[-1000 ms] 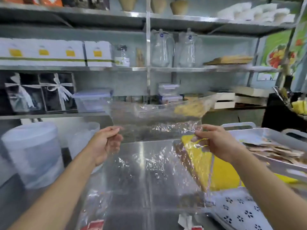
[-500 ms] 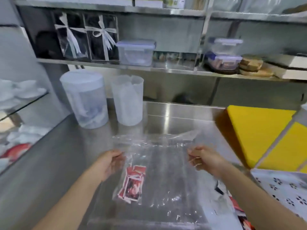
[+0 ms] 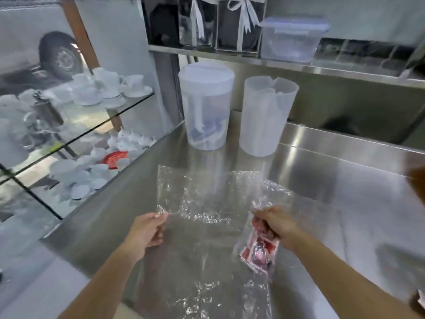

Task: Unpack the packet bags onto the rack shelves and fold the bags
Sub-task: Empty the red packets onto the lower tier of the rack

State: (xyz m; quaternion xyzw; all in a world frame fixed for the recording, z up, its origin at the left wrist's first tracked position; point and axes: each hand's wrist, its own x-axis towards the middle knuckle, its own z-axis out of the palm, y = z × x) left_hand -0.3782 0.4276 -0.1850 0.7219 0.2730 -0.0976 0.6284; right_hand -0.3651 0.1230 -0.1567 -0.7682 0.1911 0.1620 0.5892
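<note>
A clear plastic bag lies spread on the steel counter in front of me. My left hand pinches the bag's left edge between thumb and fingers. My right hand grips the bag's crumpled right edge. Just under that hand, red and white packets show through a second clear bag that lies below the first. Steel rack shelves run above the counter's far side.
Two translucent plastic jugs stand at the counter's back left. On the shelf above sit ribboned dark gift boxes and a lidded clear container. A glass cabinet with white cups stands to the left.
The bag went from held up in the air to lying on the counter. My view turned down and left, and the packets shifted from under my left hand to under my right.
</note>
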